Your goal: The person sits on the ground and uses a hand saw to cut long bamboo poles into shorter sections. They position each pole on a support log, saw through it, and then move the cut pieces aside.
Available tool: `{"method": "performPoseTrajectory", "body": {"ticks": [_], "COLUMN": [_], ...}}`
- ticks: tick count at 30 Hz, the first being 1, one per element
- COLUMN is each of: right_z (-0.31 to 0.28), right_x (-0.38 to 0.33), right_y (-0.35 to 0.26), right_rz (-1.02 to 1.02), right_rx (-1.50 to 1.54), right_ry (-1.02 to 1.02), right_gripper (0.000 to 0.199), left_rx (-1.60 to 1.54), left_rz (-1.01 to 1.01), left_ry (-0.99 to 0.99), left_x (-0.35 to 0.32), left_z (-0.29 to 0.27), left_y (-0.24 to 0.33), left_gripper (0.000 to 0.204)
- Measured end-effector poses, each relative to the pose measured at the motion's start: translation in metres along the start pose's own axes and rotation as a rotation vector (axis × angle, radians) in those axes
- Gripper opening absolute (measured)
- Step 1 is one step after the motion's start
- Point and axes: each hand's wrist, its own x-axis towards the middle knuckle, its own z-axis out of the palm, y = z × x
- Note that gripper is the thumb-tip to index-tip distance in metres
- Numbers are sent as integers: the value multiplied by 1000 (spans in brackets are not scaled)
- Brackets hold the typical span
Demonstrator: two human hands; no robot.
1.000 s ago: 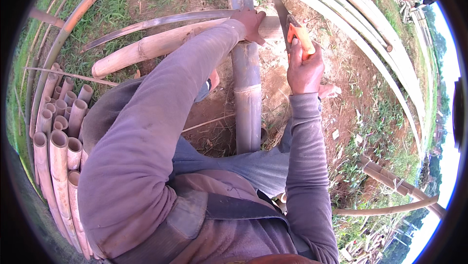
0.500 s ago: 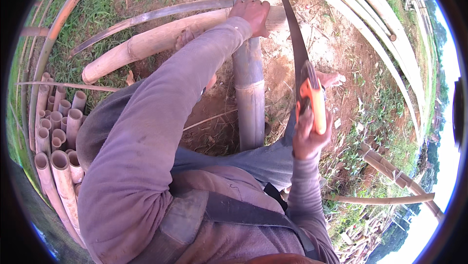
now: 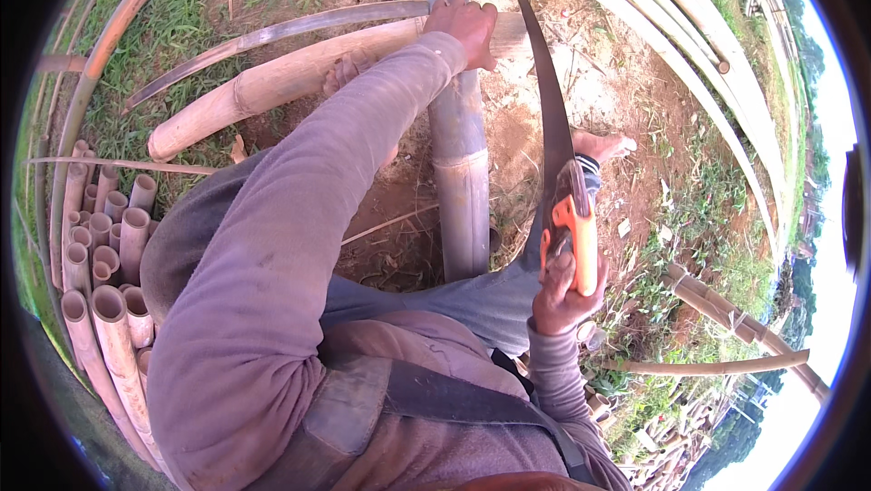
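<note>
With my right hand (image 3: 566, 293) I grip the orange-and-black handle of a handsaw (image 3: 552, 119). Its long dark blade points away from me, close to the right end of a pale bamboo pole (image 3: 272, 78). My left hand (image 3: 464, 28) is pressed over that pole, fingers bent around it, where it lies across a thicker grey-green bamboo log (image 3: 460, 191). Behind the pole, a narrow split bamboo strip (image 3: 272, 35) reaches the same spot. One of my bare feet (image 3: 349, 73) shows beside the pole, partly behind my left sleeve.
Several cut bamboo tubes (image 3: 113, 300) stand packed together at my left. Long bamboo poles (image 3: 689, 46) curve along the right side. A crossed bamboo frame (image 3: 726, 309) stands at the lower right. My other foot (image 3: 606, 145) rests on the soil beyond the saw.
My right hand has drawn the saw back toward me, and its tip is lower. My left hand still holds the bamboo pole in place.
</note>
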Motion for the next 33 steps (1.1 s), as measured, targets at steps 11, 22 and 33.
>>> {"method": "performPoseTrajectory", "body": {"ticks": [11,22,33], "right_z": [24,111,4], "right_x": [65,192,21], "right_y": [21,26,32], "right_rz": [-16,-129,-144], "right_rx": [-185,-318,-70], "right_ry": [-153,-115,-62], "right_gripper": [32,25,29], "left_rx": [22,28,47], "left_rz": [-33,-13,-14], "left_ry": [-14,63,-8], "left_x": [1,3,1], "left_z": [7,9,-6], "left_y": [-3,4,2], "left_gripper": [71,69,67]}}
